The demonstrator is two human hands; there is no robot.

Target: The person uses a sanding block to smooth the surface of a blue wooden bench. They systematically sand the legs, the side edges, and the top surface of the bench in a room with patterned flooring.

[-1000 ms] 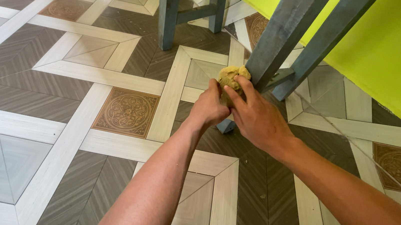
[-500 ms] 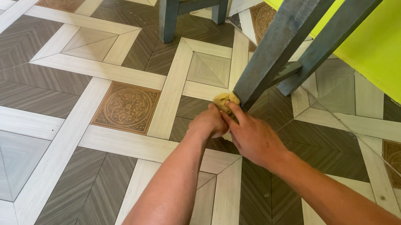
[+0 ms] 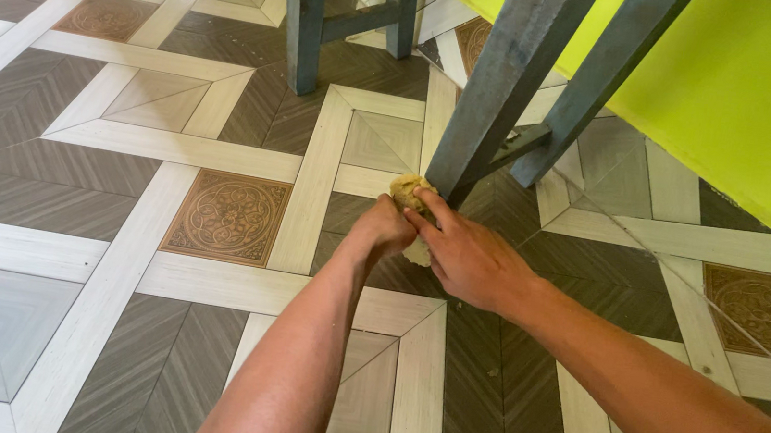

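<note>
I have a yellow-tan sponge pinched between both hands, pressed against the foot of the nearest grey-blue table leg where it meets the floor. My left hand is curled shut around the sponge from below, and my right hand pinches its upper edge with the fingertips, thumb tucked under — only the top and a pale lower corner of the sponge show. Judging by where the sponge sits, the wiping is at the very bottom of this leg; I cannot tell how clean the upper leg is. Just behind this leg stands a second slanted leg, joined to it by a low crossbar. Farther behind are two more legs. To the right of the leg hangs a lime-green cloth, and the patterned tile floor spreads all around.
</note>
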